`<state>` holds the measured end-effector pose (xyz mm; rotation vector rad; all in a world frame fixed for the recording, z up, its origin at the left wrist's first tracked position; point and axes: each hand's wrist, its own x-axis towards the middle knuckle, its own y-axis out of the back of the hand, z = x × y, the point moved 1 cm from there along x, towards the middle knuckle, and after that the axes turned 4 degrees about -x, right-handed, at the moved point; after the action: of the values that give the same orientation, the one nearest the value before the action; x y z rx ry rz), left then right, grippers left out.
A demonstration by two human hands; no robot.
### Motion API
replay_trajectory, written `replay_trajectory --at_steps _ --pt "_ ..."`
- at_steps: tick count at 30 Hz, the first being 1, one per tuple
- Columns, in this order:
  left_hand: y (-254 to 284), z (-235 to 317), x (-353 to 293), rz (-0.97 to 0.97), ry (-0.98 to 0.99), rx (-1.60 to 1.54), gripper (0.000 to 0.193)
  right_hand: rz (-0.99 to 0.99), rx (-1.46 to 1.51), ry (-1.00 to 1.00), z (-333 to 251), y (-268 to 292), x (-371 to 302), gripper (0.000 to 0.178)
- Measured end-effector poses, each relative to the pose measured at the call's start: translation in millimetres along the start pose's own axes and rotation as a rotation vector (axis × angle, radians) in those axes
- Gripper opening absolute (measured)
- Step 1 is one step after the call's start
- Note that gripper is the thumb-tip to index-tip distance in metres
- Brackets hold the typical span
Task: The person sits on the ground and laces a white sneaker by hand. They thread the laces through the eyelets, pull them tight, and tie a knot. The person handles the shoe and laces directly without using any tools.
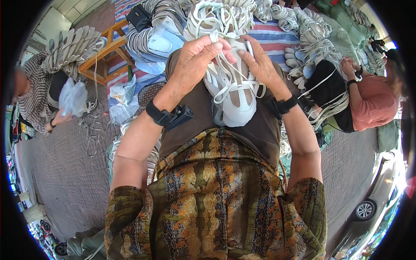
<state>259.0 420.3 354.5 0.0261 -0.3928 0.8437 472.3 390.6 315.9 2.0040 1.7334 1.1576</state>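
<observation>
A white and beige lace-up shoe upper [241, 104] lies over my lap, its toe toward me. My left hand [198, 55] is closed at its left edge, with a white shoelace [214, 37] pinched between thumb and fingers. On the other side, my right hand [261, 65] grips the upper near its tongue [236, 47], thumb on top. Loose lace loops cross the front of the upper. Just beyond my hands sits a heap of similar laced uppers [208, 17].
Stacked uppers [162, 41] rest on a striped sheet [271, 37] ahead. A wooden stool [104, 56] stands at the left. One person with a clear plastic bag [73, 97] is at far left; another in a pink top [376, 102] sits at right, near more uppers [314, 37]. A car [368, 208] is at lower right.
</observation>
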Motion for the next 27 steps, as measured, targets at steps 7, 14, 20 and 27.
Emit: replay_trajectory --at_steps 7,14,20,27 --pt "14 -6 3 0.042 -0.027 0.154 0.025 0.303 -0.354 0.313 -50 25 -40 0.019" --pt "14 -14 7 0.069 0.043 0.012 0.022 -0.102 -0.442 0.315 -74 1 -58 0.015" --pt "6 -4 -6 0.137 0.106 0.02 0.016 -0.15 -0.775 0.468 -80 -19 -48 0.005" --pt "6 -17 -5 0.134 0.082 0.0 0.017 -0.217 -0.632 0.594 -93 -36 -69 0.018"
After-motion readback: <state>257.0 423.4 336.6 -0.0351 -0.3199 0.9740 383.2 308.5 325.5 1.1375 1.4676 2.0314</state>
